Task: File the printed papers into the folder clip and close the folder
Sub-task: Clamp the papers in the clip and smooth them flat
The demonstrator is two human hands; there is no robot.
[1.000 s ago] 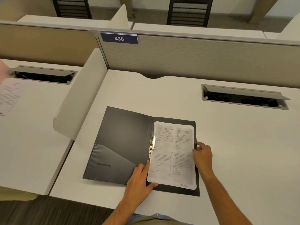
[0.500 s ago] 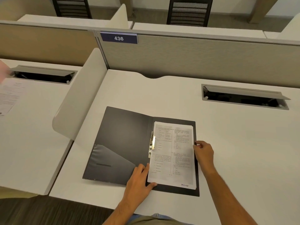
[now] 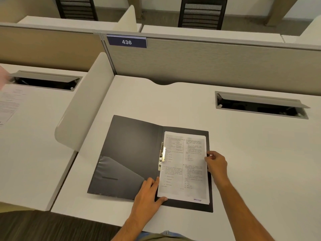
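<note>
A dark grey folder (image 3: 132, 153) lies open on the white desk (image 3: 173, 105). A stack of printed papers (image 3: 192, 171) rests on its right half. The metal clip (image 3: 162, 156) stands at the spine, along the papers' left edge. My left hand (image 3: 147, 193) holds the stack's lower left corner, thumb at the bottom edge and fingers along the left edge. My right hand (image 3: 217, 162) grips the middle of the stack's right edge with curled fingers. Whether the clip presses on the papers cannot be told.
A curved side divider (image 3: 83, 105) bounds the desk on the left, a fabric partition (image 3: 208, 63) with a label "436" (image 3: 126, 42) at the back. A cable tray (image 3: 260, 105) is sunk in at the back right. Another printed sheet (image 3: 8, 103) lies on the neighbouring desk.
My right hand has slid a little up and out along the papers' right edge and curled its fingers. My left hand and the folder have stayed put.
</note>
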